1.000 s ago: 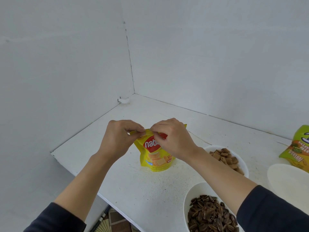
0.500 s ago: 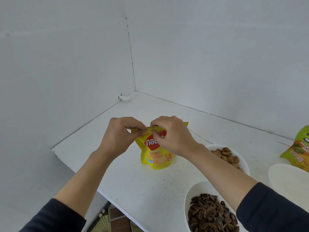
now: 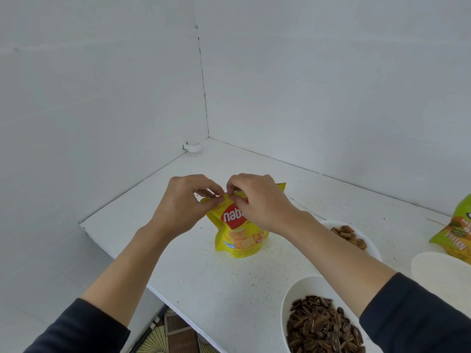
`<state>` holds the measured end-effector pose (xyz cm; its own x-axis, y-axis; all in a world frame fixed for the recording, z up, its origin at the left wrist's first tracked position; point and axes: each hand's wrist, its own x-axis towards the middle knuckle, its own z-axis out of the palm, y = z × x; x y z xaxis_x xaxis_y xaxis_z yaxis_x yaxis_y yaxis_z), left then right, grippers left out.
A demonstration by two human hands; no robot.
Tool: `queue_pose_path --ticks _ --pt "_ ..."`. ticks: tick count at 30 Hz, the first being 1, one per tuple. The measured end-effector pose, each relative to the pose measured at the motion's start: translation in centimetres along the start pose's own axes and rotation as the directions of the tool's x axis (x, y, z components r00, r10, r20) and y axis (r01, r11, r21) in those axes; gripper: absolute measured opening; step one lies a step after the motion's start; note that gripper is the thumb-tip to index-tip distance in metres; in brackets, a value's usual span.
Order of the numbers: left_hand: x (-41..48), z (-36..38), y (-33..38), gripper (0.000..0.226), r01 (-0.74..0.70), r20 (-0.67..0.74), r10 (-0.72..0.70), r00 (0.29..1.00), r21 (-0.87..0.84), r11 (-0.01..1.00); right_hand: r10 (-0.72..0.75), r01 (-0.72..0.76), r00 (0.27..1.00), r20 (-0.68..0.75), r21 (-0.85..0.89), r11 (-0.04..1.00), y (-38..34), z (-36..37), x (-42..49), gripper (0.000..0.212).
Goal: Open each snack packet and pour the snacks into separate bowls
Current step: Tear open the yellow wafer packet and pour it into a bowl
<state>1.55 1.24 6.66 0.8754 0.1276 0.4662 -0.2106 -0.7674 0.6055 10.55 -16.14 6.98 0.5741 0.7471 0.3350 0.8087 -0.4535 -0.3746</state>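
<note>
Standing upright on the table [image 3: 204, 284], the yellow packet [image 3: 238, 240] points up; left hand [image 3: 184, 207] and right hand [image 3: 260, 202] pinch its seemingly sealed top edge.

I count two snack packets: one yellow foil stand-up pouch [image 3: 238, 240] and one green-and-orange plastic bag [image 3: 456, 235]. Three round white bowls: a seed bowl [image 3: 298, 289], a brown-snack bowl [image 3: 372, 247] and a right-edge bowl [image 3: 438, 266].
</note>
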Motion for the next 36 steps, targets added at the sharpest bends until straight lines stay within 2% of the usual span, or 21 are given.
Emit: queue_pose_path --ticks 9,12,16,23,31,36 --pt "-0.2 0.0 0.3 0.012 0.035 0.1 -0.024 0.995 -0.107 0.994 -0.131 0.128 0.965 -0.228 -0.026 0.991 1.8 0.5 -0.8 0.012" --pt "0.0 0.2 0.8 0.004 0.083 0.161 -0.06 0.985 -0.145 0.986 -0.137 0.159 0.972 -0.189 0.106 0.982 2.3 0.1 -1.3 0.014" --pt "0.9 0.5 1.3 0.009 0.213 0.305 -0.155 0.94 -0.167 0.963 -0.118 0.155 0.982 -0.147 0.271 0.95 2.6 -0.2 -2.0 0.018" --pt "1.0 1.2 2.5 0.008 0.445 0.417 -0.282 0.864 -0.372 0.815 -0.112 0.171 0.978 -0.177 0.363 0.916 3.1 -1.1 -3.1 0.009" --pt "1.7 1.3 3.8 0.008 0.485 0.462 -0.343 0.818 -0.234 0.843 -0.117 0.177 0.976 -0.184 0.357 0.917 3.4 -1.3 -3.9 0.014" --pt "1.9 1.6 4.6 0.012 0.45 0.4 -0.354 0.845 -0.178 0.875 -0.108 0.177 0.974 -0.2 0.369 0.912 3.3 -1.7 -4.0 0.012"
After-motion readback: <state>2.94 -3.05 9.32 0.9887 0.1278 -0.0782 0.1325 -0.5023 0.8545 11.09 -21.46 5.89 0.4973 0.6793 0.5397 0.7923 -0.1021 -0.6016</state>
